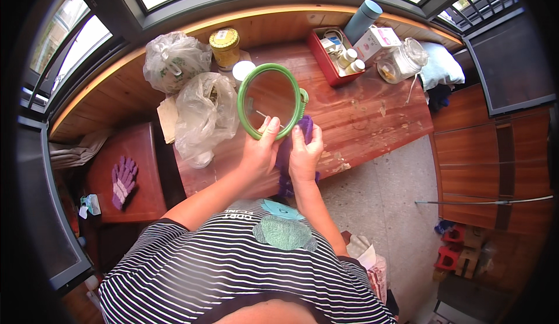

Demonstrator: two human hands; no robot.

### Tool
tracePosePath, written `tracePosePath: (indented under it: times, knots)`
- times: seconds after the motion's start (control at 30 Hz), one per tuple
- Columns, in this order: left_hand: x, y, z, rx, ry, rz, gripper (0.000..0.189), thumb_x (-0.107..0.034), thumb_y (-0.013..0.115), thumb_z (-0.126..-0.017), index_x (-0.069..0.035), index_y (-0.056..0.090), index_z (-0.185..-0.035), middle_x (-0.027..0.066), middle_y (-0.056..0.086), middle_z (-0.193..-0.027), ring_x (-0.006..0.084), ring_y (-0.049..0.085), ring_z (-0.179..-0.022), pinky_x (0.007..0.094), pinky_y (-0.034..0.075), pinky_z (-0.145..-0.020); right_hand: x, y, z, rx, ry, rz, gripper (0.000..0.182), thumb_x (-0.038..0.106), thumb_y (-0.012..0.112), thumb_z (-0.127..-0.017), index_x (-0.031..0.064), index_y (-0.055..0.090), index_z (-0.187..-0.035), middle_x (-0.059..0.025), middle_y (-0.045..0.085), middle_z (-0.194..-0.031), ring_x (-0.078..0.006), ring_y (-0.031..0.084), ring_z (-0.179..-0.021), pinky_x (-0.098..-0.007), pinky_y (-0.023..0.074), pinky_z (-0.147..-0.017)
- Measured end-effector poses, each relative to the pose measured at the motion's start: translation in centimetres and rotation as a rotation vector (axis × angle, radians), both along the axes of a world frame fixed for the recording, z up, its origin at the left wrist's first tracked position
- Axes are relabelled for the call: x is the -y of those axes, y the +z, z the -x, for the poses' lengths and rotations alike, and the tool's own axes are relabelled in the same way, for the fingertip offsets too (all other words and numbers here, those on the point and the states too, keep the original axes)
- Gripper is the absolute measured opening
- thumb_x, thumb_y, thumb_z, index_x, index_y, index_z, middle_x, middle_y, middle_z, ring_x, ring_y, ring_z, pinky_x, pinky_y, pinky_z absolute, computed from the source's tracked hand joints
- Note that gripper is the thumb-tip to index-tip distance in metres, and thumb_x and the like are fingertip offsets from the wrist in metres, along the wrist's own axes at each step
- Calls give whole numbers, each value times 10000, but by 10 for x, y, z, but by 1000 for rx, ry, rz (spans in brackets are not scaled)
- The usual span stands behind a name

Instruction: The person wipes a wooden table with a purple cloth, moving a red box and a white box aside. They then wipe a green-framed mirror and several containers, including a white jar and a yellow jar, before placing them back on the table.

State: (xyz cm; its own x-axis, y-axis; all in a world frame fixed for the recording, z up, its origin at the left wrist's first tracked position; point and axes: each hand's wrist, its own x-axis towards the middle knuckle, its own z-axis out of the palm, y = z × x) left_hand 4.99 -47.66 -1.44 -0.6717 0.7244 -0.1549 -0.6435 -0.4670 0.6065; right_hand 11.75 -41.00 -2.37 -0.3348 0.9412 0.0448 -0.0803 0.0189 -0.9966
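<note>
A round green-rimmed mirror (271, 99) is held up over the wooden table, its face towards me. My left hand (263, 147) grips the lower rim, with the thumb in front at the bottom edge. My right hand (305, 149) is closed on a purple cloth (286, 160), with its fingertips beside the mirror's lower right rim. The cloth hangs down between my wrists. A green handle or stand (304, 101) sticks out at the mirror's right side.
Plastic bags (205, 114), a yellow lidded tin (225, 48) and a white lid (243, 70) stand left on the table (362, 118). At the back right are a red box (323, 57), a blue bottle (363, 20) and a glass jar (399, 64). A purple glove (124, 182) lies on a side surface.
</note>
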Motion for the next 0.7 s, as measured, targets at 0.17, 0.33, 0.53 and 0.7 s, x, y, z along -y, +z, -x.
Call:
tracePosePath:
  times: [0.17, 0.33, 0.53, 0.7]
  knots:
    - [2, 2, 0, -47, -9, 10, 373, -131, 497, -975, -40, 395, -1323, 84, 527, -1213, 200, 560, -1102, 378, 487, -957, -5, -3, 2, 127, -84, -180, 146, 108, 615, -907, -10, 552, -967, -36, 608, -889, -108, 545, -792, -259, 463, -729]
    - [1, 26, 2, 1, -64, -53, 371, -160, 478, -983, -30, 391, -1320, 115, 537, -1230, 236, 568, -1101, 427, 495, -946, -21, -15, -4, -133, -87, 201, 152, 141, 579, -936, 0, 560, -986, -56, 622, -894, -160, 585, -809, -294, 487, -750]
    - [3, 23, 11, 39, -47, -78, 375, -171, 483, -981, -38, 394, -1319, 122, 541, -1232, 250, 573, -1098, 444, 497, -940, -18, 16, -23, -472, 153, 650, 155, 127, 610, -915, 41, 577, -1041, -30, 634, -890, -106, 568, -681, -236, 480, -591]
    - [4, 14, 5, 4, -95, -48, 397, -178, 495, -975, -45, 386, -1333, 127, 535, -1245, 248, 572, -1104, 438, 501, -937, -12, -6, -14, 51, 41, 28, 131, 94, 620, -902, 7, 577, -989, -31, 612, -867, -120, 565, -738, -251, 481, -649]
